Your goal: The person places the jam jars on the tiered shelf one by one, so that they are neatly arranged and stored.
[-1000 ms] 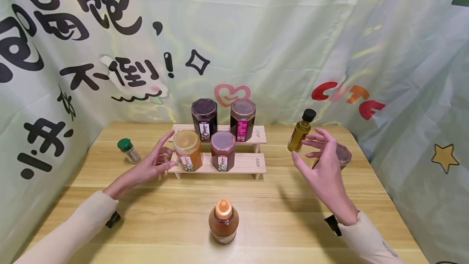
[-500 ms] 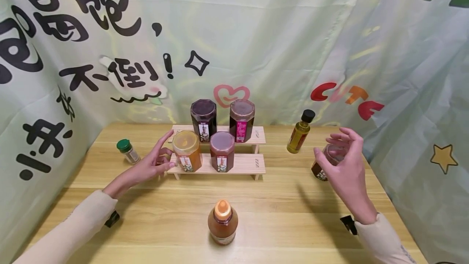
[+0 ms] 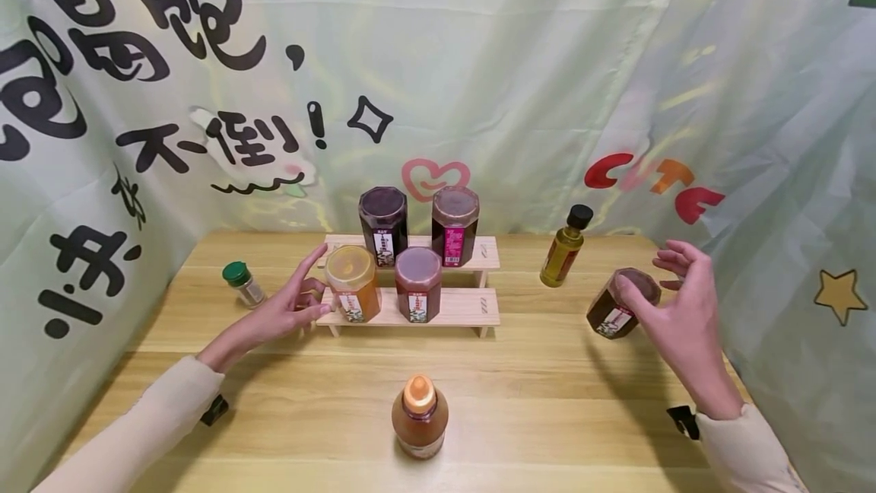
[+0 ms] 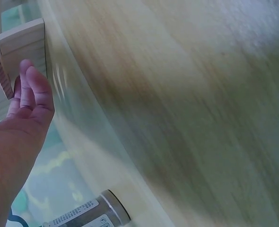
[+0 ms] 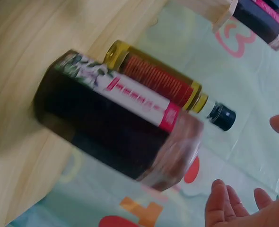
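Note:
In the head view my left hand (image 3: 284, 304) is beside the orange-yellow jar (image 3: 353, 287) at the left end of the lower wooden riser (image 3: 472, 305). Its index finger and thumb are spread; whether they touch jar or riser I cannot tell. My right hand (image 3: 684, 322) hovers by a dark hexagonal jar (image 3: 616, 314) at the right, thumb overlapping its lid in the head view. Seen from the right wrist, that jar (image 5: 111, 118) stands apart from the fingers (image 5: 218, 203). A bottle of yellow oil (image 3: 561, 256) with a black cap stands behind it.
A reddish jar (image 3: 418, 287) shares the lower riser; two dark jars (image 3: 384, 234) stand on the upper one. A green-capped shaker (image 3: 245, 285) is at the left, an orange-capped bottle (image 3: 420, 424) at the front. Printed cloth (image 3: 520, 82) hangs behind the table.
My right hand has moved right, from near the oil bottle to the far side of the dark jar, bringing that jar into fuller view. My left hand has stayed in place.

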Available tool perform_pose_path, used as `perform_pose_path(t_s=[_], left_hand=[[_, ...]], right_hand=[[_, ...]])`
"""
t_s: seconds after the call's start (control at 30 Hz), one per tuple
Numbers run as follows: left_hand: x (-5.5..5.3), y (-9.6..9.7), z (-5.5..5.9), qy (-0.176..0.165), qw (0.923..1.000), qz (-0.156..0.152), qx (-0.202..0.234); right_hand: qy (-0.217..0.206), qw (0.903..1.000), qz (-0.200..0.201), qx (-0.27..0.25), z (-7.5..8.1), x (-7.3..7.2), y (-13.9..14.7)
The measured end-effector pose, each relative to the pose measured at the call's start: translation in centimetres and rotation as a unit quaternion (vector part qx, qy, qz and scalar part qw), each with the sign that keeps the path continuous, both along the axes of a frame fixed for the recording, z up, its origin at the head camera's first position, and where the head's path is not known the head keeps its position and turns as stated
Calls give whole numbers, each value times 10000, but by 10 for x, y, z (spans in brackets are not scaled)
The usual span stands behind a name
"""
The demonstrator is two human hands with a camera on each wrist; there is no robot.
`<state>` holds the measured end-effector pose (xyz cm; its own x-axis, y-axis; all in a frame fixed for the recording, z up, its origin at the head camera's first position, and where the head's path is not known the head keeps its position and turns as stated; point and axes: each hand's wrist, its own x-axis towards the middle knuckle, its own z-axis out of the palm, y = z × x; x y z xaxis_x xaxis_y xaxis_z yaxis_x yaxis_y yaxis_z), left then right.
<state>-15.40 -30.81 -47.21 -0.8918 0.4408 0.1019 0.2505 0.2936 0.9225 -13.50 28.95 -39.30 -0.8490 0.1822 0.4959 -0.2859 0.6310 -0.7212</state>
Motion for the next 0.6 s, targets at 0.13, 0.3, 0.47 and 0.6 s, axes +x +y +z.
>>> perform_pose_path(t_s=[0.13, 0.3, 0.47, 0.6], left_hand=[[1, 1, -1, -5, 10000, 21, -9], [2, 1, 0, 8, 10000, 18, -44], [2, 1, 0, 9, 10000, 42, -46], [2, 1, 1, -23, 10000, 60, -19]], right_hand=[[-283, 9994, -69, 194, -3, -1, 10], [-468, 9982, -74, 361, -9, -1, 21], [-752, 9959, 58, 506, -16, -2, 30], [-1132, 9920, 187, 517, -20, -4, 35]])
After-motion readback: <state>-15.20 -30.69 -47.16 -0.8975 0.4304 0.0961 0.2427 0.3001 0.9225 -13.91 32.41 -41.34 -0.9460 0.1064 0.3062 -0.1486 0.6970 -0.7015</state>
